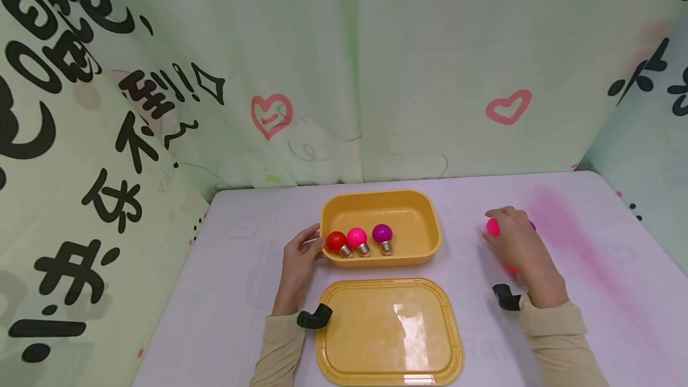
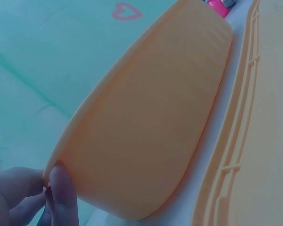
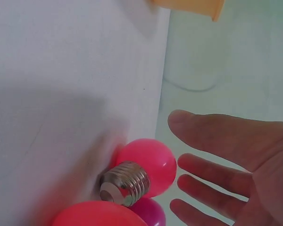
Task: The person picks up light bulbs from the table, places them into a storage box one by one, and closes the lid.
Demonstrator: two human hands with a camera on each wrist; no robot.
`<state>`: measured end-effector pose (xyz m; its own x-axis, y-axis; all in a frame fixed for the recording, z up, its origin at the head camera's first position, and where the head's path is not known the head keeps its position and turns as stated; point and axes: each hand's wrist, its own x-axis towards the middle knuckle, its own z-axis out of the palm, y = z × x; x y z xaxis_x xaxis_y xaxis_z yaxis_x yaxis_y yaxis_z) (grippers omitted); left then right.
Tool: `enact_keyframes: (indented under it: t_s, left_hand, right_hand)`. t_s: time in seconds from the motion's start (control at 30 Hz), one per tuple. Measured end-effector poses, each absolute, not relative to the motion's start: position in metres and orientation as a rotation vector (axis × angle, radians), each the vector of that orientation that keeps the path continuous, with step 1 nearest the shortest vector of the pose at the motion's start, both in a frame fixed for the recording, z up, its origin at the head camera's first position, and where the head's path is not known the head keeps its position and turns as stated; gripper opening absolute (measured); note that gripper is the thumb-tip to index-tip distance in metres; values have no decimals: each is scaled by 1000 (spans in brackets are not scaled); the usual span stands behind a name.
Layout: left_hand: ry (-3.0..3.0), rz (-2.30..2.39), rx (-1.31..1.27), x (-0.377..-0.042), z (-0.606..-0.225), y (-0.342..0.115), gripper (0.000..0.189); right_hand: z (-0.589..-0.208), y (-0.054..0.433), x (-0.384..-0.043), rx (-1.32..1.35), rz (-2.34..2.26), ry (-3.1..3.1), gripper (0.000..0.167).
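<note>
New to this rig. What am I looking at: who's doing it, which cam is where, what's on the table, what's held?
There's no robot: a person works bare-handed. The wide picture comes from a head camera looking forward and down; the other two come from cameras on each wrist.

On the white table stands a yellow bin with three bulbs lying in it: red, pink and purple. In front of it lies a flat yellow panel, possibly its lid.

The left hand pinches the bin's rim. The right hand is over by more bulbs: the right wrist view shows a pink one, a red one and part of a purple one. Its fingers are spread beside the pink one, gripping nothing.
</note>
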<state>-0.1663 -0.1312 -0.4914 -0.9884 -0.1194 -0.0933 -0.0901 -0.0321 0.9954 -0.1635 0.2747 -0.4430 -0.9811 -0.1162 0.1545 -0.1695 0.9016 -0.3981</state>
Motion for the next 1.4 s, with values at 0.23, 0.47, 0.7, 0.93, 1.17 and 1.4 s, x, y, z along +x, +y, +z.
enact_keyframes:
  t_s: [0.23, 0.47, 0.7, 0.93, 1.17, 1.4]
  left_hand:
    - [-2178, -2232, 247, -166, -492, -131, 38]
    - [-2181, -2221, 253, -167, -492, -131, 38]
    - [-2187, -2216, 271, -167, -491, -130, 38]
    - [-2174, -2231, 262, -168, -493, -131, 38]
    - [-2184, -2216, 269, -168, -493, -131, 38]
    - [-2192, -2214, 284, -167, -491, -130, 38]
  right_hand:
    - [-444, 276, -163, 157, 641, -2979, 40]
    - [-445, 278, -165, 134, 632, -2991, 39]
    - [-445, 281, -169, 121, 623, -2996, 39]
    - [-444, 278, -170, 91, 640, -3066, 41]
    - [-445, 277, -171, 110, 660, -3053, 40]
    - [-440, 270, -170, 168, 717, -3001, 40]
